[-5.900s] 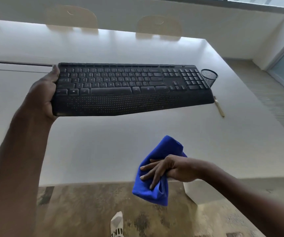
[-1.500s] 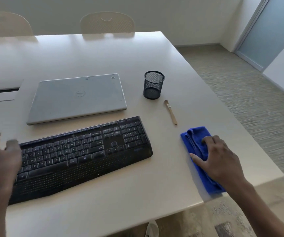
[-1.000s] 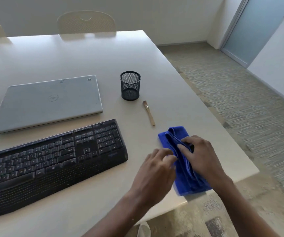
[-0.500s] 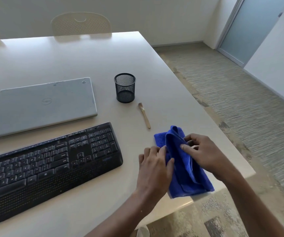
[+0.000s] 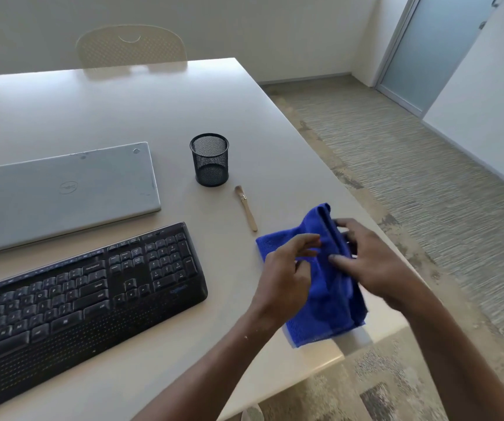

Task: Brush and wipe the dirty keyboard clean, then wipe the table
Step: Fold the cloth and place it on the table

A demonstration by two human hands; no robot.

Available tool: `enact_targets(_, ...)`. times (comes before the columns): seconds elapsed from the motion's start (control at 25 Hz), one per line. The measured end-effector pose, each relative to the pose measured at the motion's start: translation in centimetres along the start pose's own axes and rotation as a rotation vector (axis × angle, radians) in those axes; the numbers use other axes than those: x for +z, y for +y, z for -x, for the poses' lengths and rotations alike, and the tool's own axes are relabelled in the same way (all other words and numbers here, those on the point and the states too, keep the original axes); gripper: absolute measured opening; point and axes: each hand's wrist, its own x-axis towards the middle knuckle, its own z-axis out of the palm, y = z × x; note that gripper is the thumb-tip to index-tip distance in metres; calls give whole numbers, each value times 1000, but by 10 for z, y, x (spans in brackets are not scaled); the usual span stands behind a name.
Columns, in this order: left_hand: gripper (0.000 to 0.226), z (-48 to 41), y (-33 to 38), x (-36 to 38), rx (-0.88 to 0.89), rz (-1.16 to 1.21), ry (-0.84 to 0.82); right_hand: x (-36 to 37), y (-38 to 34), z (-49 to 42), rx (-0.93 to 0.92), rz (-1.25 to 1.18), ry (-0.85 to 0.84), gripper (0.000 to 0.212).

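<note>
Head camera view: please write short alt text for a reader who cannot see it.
Both hands, left hand and right hand, fold a blue cloth at the white table corner. A black keyboard, closed laptop, mesh cup and small brush lie nearby.

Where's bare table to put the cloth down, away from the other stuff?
Free: the wide far stretch of the table behind the laptop and mesh cup, and the near strip before the keyboard. Crowded: the right corner, where the left hand and right hand work the blue cloth beside the brush.
</note>
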Motion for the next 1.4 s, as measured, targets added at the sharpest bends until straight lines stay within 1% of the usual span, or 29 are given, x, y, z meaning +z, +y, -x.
enact_targets(0.04, 49, 0, -2, 3, 27, -90, 58, -13, 3, -7, 30, -98, 0, 54)
enact_targets(0.08, 47, -1, -6, 6, 49, -227, 86, -26, 8, -14, 71, -158, -4, 54)
enact_targets(0.12, 50, -2, -12, 10, 69, -382, 78, -38, 14, -22, 117, -157, -12, 53)
enact_targets(0.2, 60, -4, -29, 17, 93, -684, 22, -57, 33, -35, 208, -51, -52, 54)
enact_targets(0.24, 65, -4, -36, 21, 106, -796, 5, -61, 41, -40, 246, 21, -49, 57)
enact_targets(0.32, 76, -2, -48, 27, 109, -908, 14, -59, 50, -45, 253, 249, 38, 62)
enact_targets(0.36, 76, -2, -50, 29, 111, -934, 34, -52, 49, -44, 204, 427, 133, 62)
enact_targets(0.4, 74, -3, -51, 32, 124, -952, 69, -42, 47, -41, 101, 600, 261, 59)
enact_targets(0.44, 70, -6, -50, 35, 141, -965, 109, -29, 43, -35, -47, 684, 379, 54)
enact_targets(0.48, 66, -11, -47, 39, 163, -974, 146, -16, 40, -30, -180, 663, 429, 49)
enact_targets(0.52, 63, -16, -45, 42, 176, -981, 164, -4, 39, -24, -259, 594, 401, 46)
enact_targets(0.56, 63, -20, -42, 45, 175, -977, 170, 6, 43, -22, -293, 537, 324, 47)
enact_targets(0.6, 66, -23, -39, 48, 155, -966, 150, 15, 51, -22, -290, 534, 226, 50)
enact_targets(0.64, 70, -24, -39, 52, 138, -956, 131, 21, 61, -22, -274, 583, 139, 54)
enact_targets(0.72, 74, -26, -44, 61, 82, -945, 97, 28, 80, -27, -264, 712, 55, 63)
enact_targets(0.8, 69, -31, -51, 66, 78, -977, 159, 29, 86, -33, -261, 785, 45, 69)
enact_targets(0.88, 68, -35, -57, 68, 99, -955, 215, 29, 86, -40, -257, 819, 47, 70)
enact_targets(1.04, 75, -47, -53, 66, 54, -945, 140, 27, 85, -50, -238, 849, 48, 70)
enact_targets(1.28, 79, -57, -50, 61, 53, -958, 136, 26, 90, -61, -216, 866, 48, 73)
enact_targets(1.4, 84, -57, -46, 57, 38, -972, 63, 26, 89, -61, -231, 860, 54, 72)
